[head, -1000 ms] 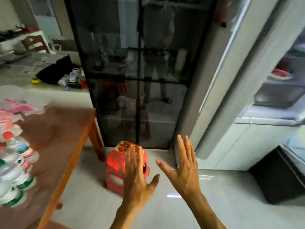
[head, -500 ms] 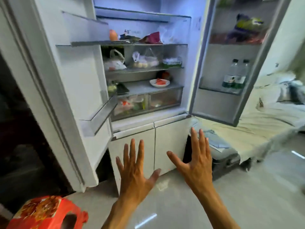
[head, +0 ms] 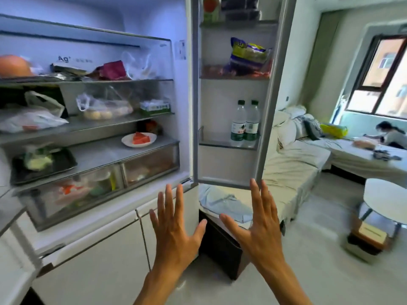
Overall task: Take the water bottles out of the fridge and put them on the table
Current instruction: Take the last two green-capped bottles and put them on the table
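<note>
Hands (head: 176, 230) (head: 262, 225) empty, fingers splayed, below two clear plastic bottles (head: 245, 122) on door shelf (head: 228, 144).

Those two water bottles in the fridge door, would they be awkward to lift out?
Probably not. The water bottles look full, so fairly heavy for their size. Tall and narrow, they may tip if nudged. The door shelf rail means lifting upward first. Both hands are open and empty.
</note>
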`<state>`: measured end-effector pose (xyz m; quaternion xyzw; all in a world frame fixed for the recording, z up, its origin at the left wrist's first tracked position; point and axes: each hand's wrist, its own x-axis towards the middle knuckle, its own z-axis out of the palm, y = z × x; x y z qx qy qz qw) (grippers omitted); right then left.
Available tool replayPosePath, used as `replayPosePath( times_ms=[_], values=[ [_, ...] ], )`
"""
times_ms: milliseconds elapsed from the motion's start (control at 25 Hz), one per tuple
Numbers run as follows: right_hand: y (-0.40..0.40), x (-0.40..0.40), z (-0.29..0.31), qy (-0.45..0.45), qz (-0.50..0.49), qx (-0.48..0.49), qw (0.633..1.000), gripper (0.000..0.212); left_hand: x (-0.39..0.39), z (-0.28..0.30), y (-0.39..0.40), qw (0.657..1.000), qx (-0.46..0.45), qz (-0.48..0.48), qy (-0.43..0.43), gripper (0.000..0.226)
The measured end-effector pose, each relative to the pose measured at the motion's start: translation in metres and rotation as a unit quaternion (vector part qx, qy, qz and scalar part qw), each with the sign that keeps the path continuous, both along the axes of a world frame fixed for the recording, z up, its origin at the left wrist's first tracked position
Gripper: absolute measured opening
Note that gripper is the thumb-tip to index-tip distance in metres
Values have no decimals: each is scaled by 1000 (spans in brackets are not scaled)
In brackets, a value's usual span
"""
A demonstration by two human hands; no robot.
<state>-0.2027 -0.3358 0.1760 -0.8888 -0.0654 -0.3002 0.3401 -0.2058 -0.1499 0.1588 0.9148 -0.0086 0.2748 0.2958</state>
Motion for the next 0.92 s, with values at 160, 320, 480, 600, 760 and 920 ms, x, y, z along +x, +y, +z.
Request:
replayPosePath(
  times_ms=[160,320,480,600,760,920],
  values=[
    [-14,79,11,0,-37,-6,999,100,99,13,-12,999,-6,-45,-8,97],
    [-31,159,33,1,-44,-5,999,98,189,33,-33,996,-26,-81,-5,96],
    [-53,258,62,-29,-5,-34,999,97,272,49,-64,994,-22,-103,-26,96],
    [-83,343,72,-50,17,-1,999,93,341,59,-96,992,-38,-114,-33,91],
    [-120,428,79,-54,35,69,996,85,414,73,-144,982,-100,-160,-24,91],
    [-135,493,83,50,10,69,996,93,480,87,-165,971,-173,-162,15,99]
  ],
)
